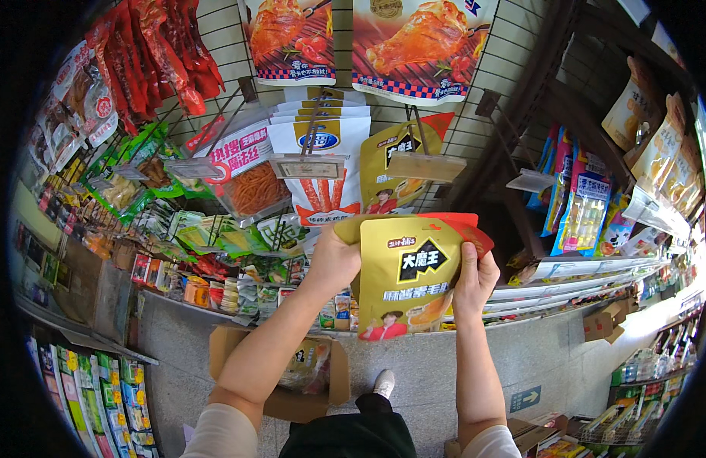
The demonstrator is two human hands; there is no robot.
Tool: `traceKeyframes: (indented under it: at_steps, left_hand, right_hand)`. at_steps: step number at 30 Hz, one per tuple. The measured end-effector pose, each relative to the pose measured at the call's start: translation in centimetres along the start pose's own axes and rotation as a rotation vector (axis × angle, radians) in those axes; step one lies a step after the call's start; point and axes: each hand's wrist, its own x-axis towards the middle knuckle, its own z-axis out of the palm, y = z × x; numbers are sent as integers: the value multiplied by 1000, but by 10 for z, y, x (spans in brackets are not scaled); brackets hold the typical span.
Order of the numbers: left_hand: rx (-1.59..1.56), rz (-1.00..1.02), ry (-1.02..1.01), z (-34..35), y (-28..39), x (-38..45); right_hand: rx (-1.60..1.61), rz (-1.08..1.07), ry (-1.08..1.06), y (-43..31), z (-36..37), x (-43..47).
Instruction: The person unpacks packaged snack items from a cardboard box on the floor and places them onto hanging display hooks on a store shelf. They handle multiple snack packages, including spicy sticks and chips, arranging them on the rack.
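My left hand grips the left edge of several gold snack pouches with red corners, held together before me. On their right edge, my right hand pinches with the thumb in front. Just above and behind them, a matching gold pouch hangs from a wire hook with a clear label holder at its tip. White snack pouches hang on the hook to its left. Below my left forearm, an open cardboard box on the floor holds more gold pouches in clear plastic.
Large pouches picturing a chicken leg hang above on the wire grid. Red packages hang at upper left, colourful bags at right. Shelf edges run below them. Another open carton stands at lower right; a small box sits farther off.
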Motion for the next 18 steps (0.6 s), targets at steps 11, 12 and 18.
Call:
traceKeyframes:
  at_steps: [11, 12, 18]
  left_hand:
    - [185, 13, 123, 1, 25, 49]
    - [177, 25, 123, 2, 21, 53]
    - [239, 114, 130, 9, 22, 55]
  right_hand:
    - [303, 91, -261, 6, -40, 44]
    - [276, 108, -301, -5, -29, 48]
    - [311, 70, -434, -55, 14, 66]
